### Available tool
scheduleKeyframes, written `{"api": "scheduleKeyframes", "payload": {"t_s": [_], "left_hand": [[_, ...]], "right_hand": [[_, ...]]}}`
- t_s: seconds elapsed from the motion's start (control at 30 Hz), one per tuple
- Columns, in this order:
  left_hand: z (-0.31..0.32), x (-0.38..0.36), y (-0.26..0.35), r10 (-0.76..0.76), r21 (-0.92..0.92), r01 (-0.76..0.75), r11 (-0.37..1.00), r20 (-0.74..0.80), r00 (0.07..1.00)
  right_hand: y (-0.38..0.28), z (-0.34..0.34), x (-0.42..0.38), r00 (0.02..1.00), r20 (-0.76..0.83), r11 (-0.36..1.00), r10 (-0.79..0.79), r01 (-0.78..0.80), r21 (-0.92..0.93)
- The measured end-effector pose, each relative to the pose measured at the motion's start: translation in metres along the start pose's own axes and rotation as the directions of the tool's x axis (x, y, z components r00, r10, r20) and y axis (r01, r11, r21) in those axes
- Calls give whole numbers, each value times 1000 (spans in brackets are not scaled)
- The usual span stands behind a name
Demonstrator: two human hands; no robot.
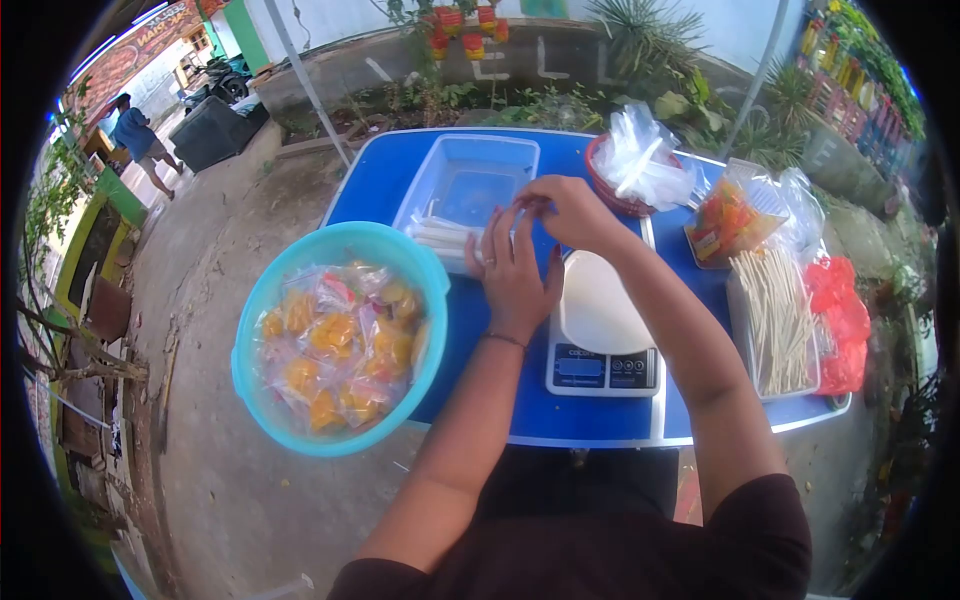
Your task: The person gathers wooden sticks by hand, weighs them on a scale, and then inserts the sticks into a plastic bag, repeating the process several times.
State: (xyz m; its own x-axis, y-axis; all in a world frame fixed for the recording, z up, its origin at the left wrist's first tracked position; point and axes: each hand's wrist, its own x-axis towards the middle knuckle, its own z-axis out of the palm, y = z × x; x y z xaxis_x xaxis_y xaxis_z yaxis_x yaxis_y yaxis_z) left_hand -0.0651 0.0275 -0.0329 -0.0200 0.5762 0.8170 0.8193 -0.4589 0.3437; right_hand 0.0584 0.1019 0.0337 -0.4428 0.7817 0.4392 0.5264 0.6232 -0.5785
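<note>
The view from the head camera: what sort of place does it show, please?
It looks like an outdoor yard, perhaps with a small home or stall work area: concrete ground, plants by a wall, and a blue table with a digital scale on it.

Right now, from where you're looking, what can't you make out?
- Head view: anything pinched between the left hand and right hand; the fingers cover it.
- Head view: the scale reading; too small and blurred.
- Head view: what lies deeper in the tub; the top bags hide it.
- Head view: the inside of the basket; plastic covers it.
- Head view: my legs; cut off by the bottom edge.
</note>
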Motion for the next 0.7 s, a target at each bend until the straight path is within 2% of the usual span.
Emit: {"api": "scheduleKeyframes", "payload": {"t_s": [0.07, 0.17, 0.2, 0.3, 0.33, 0.43, 0.53, 0.7], "left_hand": [[10, -4, -1, 84, -239, -69, 969, 55, 995], [-2, -3, 20, 199, -300, -121, 946, 244, 949], [-1, -4, 26, 198, -332, -105, 938, 262, 944], [-3, -8, 32, 227, -274, -105, 956, 463, 857], [-4, -8, 32, 224, -250, -113, 962, 475, 851], [-3, -7, 34, 230, -198, -147, 969, 510, 829], [-9, 1, 52, 264, -134, -227, 965, 533, 804], [-13, 14, 119, 424, -356, -259, 898, 539, 728]], "right_hand": [[-9, -29, -32, 998, -29, 997, 53, -54, -58], [-16, -54, -86, 982, -86, 976, 168, -178, -123], [-17, -59, -103, 972, -108, 964, 211, -225, -139], [-14, -62, -148, 964, -172, 901, 204, -253, -351], [-15, -61, -157, 958, -171, 885, 232, -281, -372], [-7, -54, -180, 974, -177, 888, 141, -203, -411], [-19, -56, -194, 958, -250, 897, 138, -228, -380], [-39, -103, -227, 887, -442, 852, 133, -330, -406]]}}
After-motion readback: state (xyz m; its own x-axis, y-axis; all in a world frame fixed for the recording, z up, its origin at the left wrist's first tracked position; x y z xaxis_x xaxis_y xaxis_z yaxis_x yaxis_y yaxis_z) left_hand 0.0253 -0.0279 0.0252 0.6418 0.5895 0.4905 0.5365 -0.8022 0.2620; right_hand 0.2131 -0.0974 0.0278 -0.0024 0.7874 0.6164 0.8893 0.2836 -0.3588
